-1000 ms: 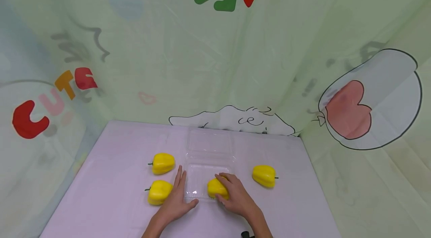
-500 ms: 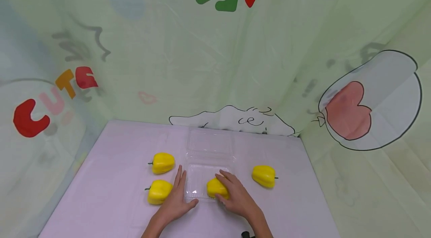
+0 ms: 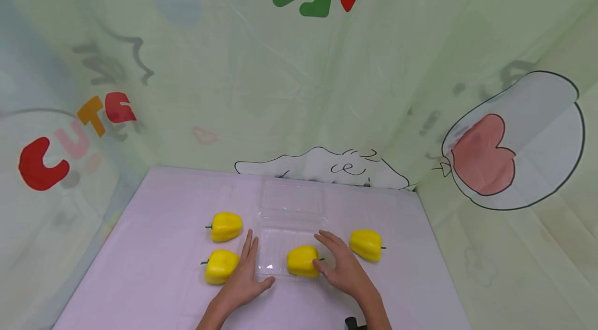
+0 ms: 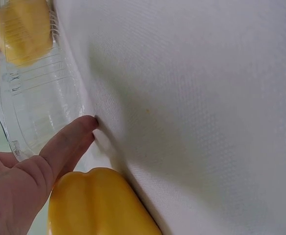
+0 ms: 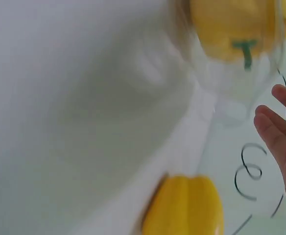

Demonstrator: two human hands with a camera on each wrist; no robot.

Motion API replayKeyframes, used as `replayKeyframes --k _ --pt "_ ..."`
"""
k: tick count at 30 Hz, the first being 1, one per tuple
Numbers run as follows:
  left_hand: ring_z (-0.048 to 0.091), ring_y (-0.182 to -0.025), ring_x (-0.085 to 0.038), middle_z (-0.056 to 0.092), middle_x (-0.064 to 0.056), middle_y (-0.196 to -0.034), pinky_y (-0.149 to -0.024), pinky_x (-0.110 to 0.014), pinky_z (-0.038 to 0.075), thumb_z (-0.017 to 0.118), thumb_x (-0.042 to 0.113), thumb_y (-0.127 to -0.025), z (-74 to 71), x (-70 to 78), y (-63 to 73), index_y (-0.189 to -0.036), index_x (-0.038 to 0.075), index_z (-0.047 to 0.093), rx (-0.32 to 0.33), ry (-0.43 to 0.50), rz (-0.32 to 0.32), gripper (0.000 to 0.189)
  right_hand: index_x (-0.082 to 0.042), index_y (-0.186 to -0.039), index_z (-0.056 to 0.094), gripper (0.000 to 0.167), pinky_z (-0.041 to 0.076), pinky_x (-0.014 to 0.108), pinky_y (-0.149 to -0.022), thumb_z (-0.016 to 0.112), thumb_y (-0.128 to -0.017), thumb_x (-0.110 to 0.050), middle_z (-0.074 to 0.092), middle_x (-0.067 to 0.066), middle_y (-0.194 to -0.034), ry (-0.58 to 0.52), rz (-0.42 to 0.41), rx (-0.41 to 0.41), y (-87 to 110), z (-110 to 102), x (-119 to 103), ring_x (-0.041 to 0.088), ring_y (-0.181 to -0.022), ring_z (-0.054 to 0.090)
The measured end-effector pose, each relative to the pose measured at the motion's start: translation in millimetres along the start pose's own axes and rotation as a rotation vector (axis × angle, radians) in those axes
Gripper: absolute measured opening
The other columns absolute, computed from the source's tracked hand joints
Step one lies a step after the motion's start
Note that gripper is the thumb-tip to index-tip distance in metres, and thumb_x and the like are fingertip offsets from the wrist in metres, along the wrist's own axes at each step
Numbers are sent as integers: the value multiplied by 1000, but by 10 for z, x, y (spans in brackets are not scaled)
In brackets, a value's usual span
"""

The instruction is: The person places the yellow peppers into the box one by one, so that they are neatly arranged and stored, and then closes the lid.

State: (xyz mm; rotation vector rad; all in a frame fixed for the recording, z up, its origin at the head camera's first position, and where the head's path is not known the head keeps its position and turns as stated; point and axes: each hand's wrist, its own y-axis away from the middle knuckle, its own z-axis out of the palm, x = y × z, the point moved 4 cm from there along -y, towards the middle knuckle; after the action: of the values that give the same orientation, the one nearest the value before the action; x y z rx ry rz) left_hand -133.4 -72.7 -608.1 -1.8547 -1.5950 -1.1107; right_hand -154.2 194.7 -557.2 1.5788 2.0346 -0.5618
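A clear plastic clamshell box (image 3: 273,247) lies opened out on the table, its lid (image 3: 291,197) folded back toward the wall. In the right part of its base sits a yellow bell pepper (image 3: 301,261), green stem pointing right. My left hand (image 3: 245,278) rests with straight fingers along the box's left side, fingertips at its wall in the left wrist view. Beside that hand is a second yellow pepper (image 4: 99,205). My right hand (image 3: 343,267) is just right of the boxed pepper, fingers spread and holding nothing; the right wrist view shows its fingers (image 5: 273,129) apart from the box.
Another yellow pepper (image 3: 227,226) lies farther back on the left, and one more (image 3: 366,245) lies right of the box. A small black object (image 3: 352,322) shows at the front edge by the right forearm. A printed cloth wall (image 3: 299,86) encloses the table.
My right hand has let go of the pepper in the box and drawn back to the right, uncovering its stem. The left hand stays where it was.
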Motion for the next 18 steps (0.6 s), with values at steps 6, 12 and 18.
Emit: replayKeyframes --k 6,12,18 --pt "20 -164 -45 -11 -14 -180 -126 -64 36 85 35 -87 6 -6 -2 -169 -1 14 0 1 -1 114 -14 -150 59 59 46 61 -121 79 -95 -23 54 11 -160 91 24 88 -19 -242 183 37 -148 51" --pt "21 -164 -44 -11 -14 -180 -126 -62 36 85 36 -87 11 -14 -1 -169 0 14 4 -7 2 114 -7 -150 58 61 42 69 -120 79 -94 -21 55 21 -157 127 56 162 -21 -508 474 46 -146 50" --pt "22 -164 -44 -10 -14 -181 -126 -63 36 85 36 -86 7 -12 -4 -169 -1 15 9 -3 3 114 -4 -150 56 61 39 72 -120 77 -95 -21 54 25 -156 140 99 187 12 -658 767 50 -145 48"
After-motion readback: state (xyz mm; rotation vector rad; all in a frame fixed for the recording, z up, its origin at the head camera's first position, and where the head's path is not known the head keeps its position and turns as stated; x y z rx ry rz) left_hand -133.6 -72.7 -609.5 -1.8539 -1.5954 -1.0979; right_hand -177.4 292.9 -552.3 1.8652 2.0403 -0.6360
